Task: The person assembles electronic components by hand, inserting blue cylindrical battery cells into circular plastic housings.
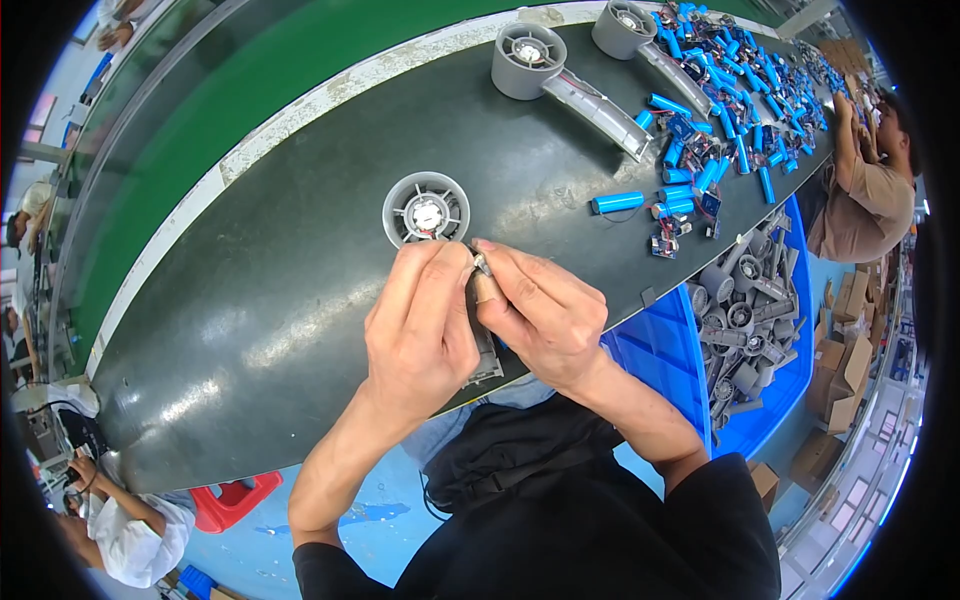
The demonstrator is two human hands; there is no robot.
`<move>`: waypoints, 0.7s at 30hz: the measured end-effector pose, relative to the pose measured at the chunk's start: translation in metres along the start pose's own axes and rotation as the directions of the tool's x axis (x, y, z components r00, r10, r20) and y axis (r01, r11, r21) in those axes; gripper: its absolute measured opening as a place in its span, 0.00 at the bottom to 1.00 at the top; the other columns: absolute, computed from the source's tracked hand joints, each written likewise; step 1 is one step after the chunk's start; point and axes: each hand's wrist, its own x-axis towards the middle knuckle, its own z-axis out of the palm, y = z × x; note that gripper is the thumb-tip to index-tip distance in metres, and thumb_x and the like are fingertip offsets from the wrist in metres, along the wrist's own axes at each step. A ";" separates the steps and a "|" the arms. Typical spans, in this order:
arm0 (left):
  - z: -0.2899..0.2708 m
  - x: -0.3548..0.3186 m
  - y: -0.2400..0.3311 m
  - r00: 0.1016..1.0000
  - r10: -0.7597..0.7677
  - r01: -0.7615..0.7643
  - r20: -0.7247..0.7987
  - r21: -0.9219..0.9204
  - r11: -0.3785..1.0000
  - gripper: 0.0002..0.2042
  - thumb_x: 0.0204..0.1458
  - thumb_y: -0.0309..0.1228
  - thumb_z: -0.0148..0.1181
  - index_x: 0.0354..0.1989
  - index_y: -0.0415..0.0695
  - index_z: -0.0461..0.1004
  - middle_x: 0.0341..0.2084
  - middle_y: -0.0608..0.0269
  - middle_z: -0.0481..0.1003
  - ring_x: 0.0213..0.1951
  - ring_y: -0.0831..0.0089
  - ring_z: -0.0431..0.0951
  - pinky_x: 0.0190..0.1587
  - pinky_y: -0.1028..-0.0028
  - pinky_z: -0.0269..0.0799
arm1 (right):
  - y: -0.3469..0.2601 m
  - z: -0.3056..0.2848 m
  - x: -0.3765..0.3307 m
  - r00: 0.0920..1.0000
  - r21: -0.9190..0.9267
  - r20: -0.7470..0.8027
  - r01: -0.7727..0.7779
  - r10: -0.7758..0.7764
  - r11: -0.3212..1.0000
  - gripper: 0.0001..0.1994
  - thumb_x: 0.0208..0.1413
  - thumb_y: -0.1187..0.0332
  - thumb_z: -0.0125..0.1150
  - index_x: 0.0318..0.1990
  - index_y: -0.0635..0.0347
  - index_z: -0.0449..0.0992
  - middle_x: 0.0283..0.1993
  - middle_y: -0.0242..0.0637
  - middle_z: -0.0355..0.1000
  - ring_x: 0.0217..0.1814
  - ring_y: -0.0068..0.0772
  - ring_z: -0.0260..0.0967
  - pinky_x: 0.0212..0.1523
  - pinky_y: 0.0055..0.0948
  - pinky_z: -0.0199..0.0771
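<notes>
Both hands meet over the near middle of the dark desk (300, 300), on a grey fan housing (426, 210) with a long handle. Its round head, with a white hub inside, lies just beyond the fingertips, on the far side of both hands. The handle runs back toward the person under the palms and is mostly hidden; its end (487, 368) shows between the wrists at the desk's near edge.

The left hand (418, 325) is curled narrow, fingers bent down over the handle just below the round head. The right hand (540, 310) pinches a small metal-tipped part (481, 264) between thumb and forefinger, right where the head joins the handle. The two hands touch there.

Far and to the right, two more fan housings (530, 62) lie on the desk, well apart from the hands. Blue battery cells (618, 202) with small boards are scattered along the right side. Off the desk's right edge a blue bin (660, 345) holds a heap of grey parts (745, 320). Another person (870, 200) sits at the far right end.
</notes>
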 end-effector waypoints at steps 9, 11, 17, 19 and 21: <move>-0.002 0.001 0.000 1.000 -0.008 0.008 0.006 -0.022 1.000 0.09 0.50 0.09 0.55 0.38 0.32 0.73 0.32 0.52 0.75 0.32 0.61 0.77 0.37 0.70 0.74 | -0.001 -0.001 -0.001 1.000 0.009 -0.002 -0.007 0.007 1.000 0.13 0.45 0.82 0.68 0.42 0.70 0.81 0.39 0.45 0.81 0.36 0.39 0.82 0.36 0.29 0.83; -0.002 0.001 0.000 1.000 -0.009 0.009 0.005 -0.021 1.000 0.09 0.50 0.09 0.55 0.38 0.32 0.73 0.32 0.52 0.75 0.32 0.61 0.77 0.37 0.70 0.75 | -0.001 0.000 -0.001 1.000 0.014 0.000 -0.011 0.011 1.000 0.13 0.45 0.82 0.68 0.42 0.70 0.81 0.39 0.45 0.81 0.36 0.39 0.82 0.36 0.28 0.83; -0.001 0.000 0.000 1.000 0.011 -0.011 0.004 0.008 1.000 0.10 0.49 0.09 0.56 0.38 0.32 0.74 0.32 0.52 0.75 0.33 0.60 0.78 0.36 0.70 0.75 | -0.001 0.001 -0.002 0.999 -0.003 -0.022 -0.029 0.029 1.000 0.13 0.46 0.81 0.68 0.42 0.69 0.81 0.38 0.45 0.82 0.36 0.39 0.82 0.36 0.28 0.83; 0.000 0.000 0.000 1.000 0.011 -0.011 0.002 0.038 0.999 0.10 0.49 0.09 0.56 0.39 0.32 0.74 0.32 0.52 0.76 0.32 0.60 0.78 0.35 0.69 0.75 | -0.002 0.002 -0.003 0.999 -0.003 -0.017 -0.047 0.047 0.999 0.12 0.47 0.81 0.68 0.42 0.69 0.81 0.38 0.45 0.82 0.36 0.39 0.82 0.36 0.28 0.83; 0.000 -0.001 0.000 1.000 0.020 -0.020 -0.003 0.047 0.999 0.10 0.49 0.09 0.56 0.39 0.32 0.74 0.32 0.52 0.76 0.32 0.60 0.78 0.35 0.69 0.75 | -0.002 0.002 -0.002 0.998 -0.003 -0.015 -0.053 0.053 0.999 0.12 0.47 0.80 0.68 0.42 0.69 0.81 0.38 0.45 0.82 0.36 0.39 0.82 0.36 0.28 0.83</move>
